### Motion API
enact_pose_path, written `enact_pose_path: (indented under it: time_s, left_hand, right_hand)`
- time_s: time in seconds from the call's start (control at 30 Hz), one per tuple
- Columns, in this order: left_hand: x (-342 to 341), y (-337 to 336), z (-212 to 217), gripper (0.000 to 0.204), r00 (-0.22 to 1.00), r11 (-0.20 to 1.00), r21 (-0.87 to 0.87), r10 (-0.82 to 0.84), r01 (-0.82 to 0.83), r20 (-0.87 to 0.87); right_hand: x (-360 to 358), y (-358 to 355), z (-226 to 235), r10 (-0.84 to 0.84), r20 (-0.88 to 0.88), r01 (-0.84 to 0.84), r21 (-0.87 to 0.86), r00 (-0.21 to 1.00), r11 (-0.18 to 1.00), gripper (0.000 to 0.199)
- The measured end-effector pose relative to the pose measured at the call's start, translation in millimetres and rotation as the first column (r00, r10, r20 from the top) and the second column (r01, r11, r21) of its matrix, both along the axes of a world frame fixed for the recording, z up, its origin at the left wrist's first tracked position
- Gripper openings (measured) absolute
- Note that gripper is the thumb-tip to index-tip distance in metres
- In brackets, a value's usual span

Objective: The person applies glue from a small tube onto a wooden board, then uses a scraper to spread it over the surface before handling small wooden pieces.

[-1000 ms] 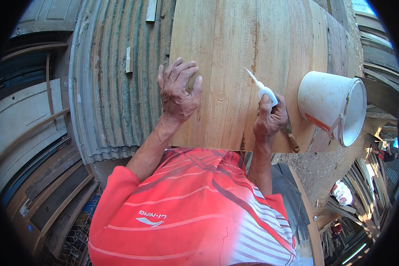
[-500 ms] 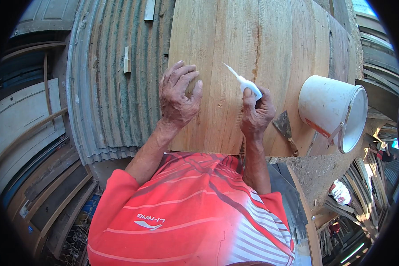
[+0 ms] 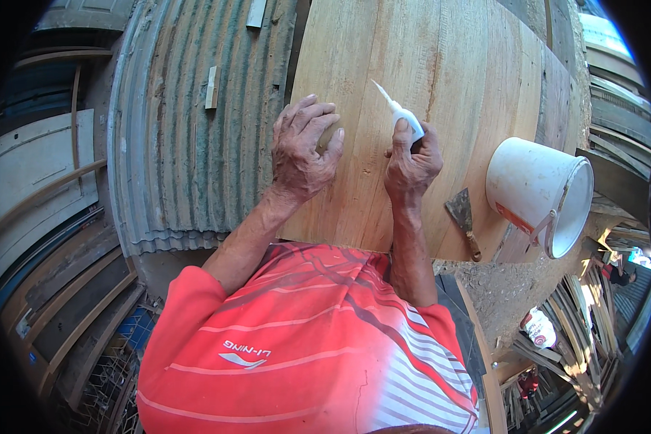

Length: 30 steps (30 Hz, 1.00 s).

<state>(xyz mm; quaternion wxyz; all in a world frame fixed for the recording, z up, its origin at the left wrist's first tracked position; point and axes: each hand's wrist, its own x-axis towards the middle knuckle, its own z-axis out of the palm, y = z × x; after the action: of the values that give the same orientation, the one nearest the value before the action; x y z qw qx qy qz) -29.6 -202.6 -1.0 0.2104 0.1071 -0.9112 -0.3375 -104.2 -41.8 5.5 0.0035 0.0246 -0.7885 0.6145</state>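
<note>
My right hand [image 3: 414,165] is closed round a small white squeeze bottle [image 3: 406,123]. Its long, thin nozzle points up and to the left, over a broad wooden panel [image 3: 383,43] of joined boards. At the panel's left side my left hand [image 3: 304,148] is curled, thumb apart from the fingers. Between thumb and index finger shows a dull tan patch that I cannot make out. Right of my right wrist, a putty knife [image 3: 461,217] with a worn blade and wooden handle lies on the wood near the panel's front edge.
A white plastic bucket [image 3: 532,192] lies on its side at the right, mouth facing right. Corrugated sheet metal [image 3: 173,145] adjoins the panel on the left, with two small wood pieces on it, one being a pale block [image 3: 212,87]. Stacked boards [image 3: 564,311] stand at the lower right.
The view has shifted a little. My right hand has moved slightly up and left with the bottle, nearer to my left hand. Both hands keep much the same grip.
</note>
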Motion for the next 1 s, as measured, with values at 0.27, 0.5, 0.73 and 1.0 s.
enact_pose_path:
  time_s: [0.27,0.5,0.73,1.0]
  left_hand:
    - [0,-1,1,0.023,1.000,1.000,0.001,-0.003,0.003,-0.001]
    - [0,-1,2,0.024,1.000,1.000,0.002,-0.003,0.003,-0.018]
    - [1,-2,1,0.024,1.000,1.000,0.006,-0.004,0.004,-0.017]
    - [1,-2,0,0.025,1.000,1.000,0.012,-0.005,0.005,-0.018]
  right_hand:
    - [-17,-15,0,-0.002,-0.051,0.006,0.078,0.999,0.997,0.019]
    - [-20,-14,-8,-0.003,-0.102,0.014,0.109,0.995,0.994,0.022]
    - [-19,-13,-5,-0.002,-0.070,0.012,0.143,0.998,0.990,0.019]
    - [-19,-15,-6,0.002,-0.096,0.011,0.139,0.995,0.990,0.020]
